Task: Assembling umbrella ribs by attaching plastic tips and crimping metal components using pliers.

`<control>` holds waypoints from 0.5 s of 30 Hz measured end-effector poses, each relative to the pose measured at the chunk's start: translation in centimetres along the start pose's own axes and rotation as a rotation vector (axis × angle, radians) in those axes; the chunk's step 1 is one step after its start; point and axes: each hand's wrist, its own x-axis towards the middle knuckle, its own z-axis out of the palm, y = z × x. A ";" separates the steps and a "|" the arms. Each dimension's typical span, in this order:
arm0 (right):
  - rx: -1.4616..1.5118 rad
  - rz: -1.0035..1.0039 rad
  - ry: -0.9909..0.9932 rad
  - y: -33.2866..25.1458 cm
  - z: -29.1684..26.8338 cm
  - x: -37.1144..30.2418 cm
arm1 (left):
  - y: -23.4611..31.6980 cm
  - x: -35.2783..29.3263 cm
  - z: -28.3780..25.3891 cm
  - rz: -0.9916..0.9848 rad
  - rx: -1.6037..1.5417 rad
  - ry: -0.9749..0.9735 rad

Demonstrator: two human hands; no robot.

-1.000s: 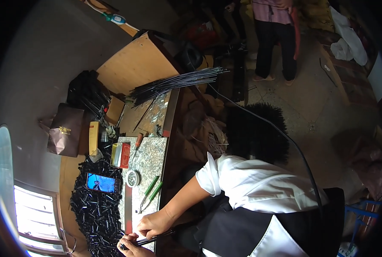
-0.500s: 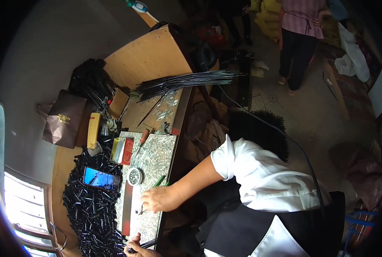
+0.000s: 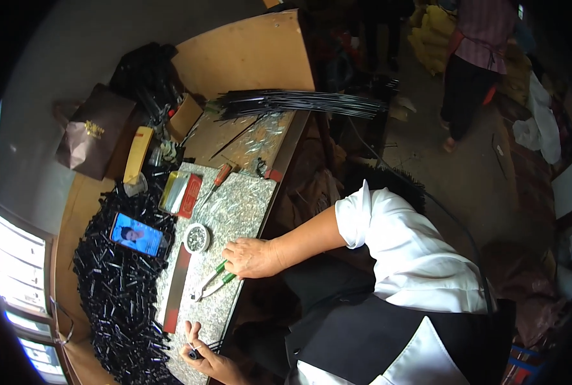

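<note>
My right hand (image 3: 252, 258) is closed around the handle ends of green-handled pliers (image 3: 210, 284), whose handles are spread and whose metal jaws lie over the speckled work board (image 3: 247, 208). At the board's near end, my left hand (image 3: 210, 364) grips a black tube-like part (image 3: 193, 353), with thin black rods running out beside it. Two of its fingers point up with a small pale thing by them, too small to name. A white round dish (image 3: 197, 238) of small metal pieces stands beyond the pliers. Next to it lies a dark flat strip (image 3: 178, 282) with red ends.
A heap of black plastic parts (image 3: 116, 301) covers the table's left side, with a lit phone (image 3: 137, 234) on it. Farther off are a red-handled screwdriver (image 3: 222, 174), a red and yellow box (image 3: 181, 194), a bundle of black rods (image 3: 292, 104) and a brown bag (image 3: 96, 131). A person (image 3: 475, 70) stands across the floor.
My right hand has shifted from over the pliers' front to their handle ends, and the pliers have turned and spread. My left hand's fingers have lifted. The view has tilted.
</note>
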 end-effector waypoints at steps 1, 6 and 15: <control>-0.015 -0.013 -0.011 0.0 -0.1 0.2 | -0.2 -0.2 -0.2 0.007 -0.021 -0.016; 0.148 -0.116 -0.038 -0.2 0.3 2.0 | -1.4 -1.2 -1.5 -0.048 -0.096 -0.025; 0.119 -0.096 -0.046 0.0 0.2 2.6 | -1.5 -1.8 -1.5 -0.277 -0.498 0.086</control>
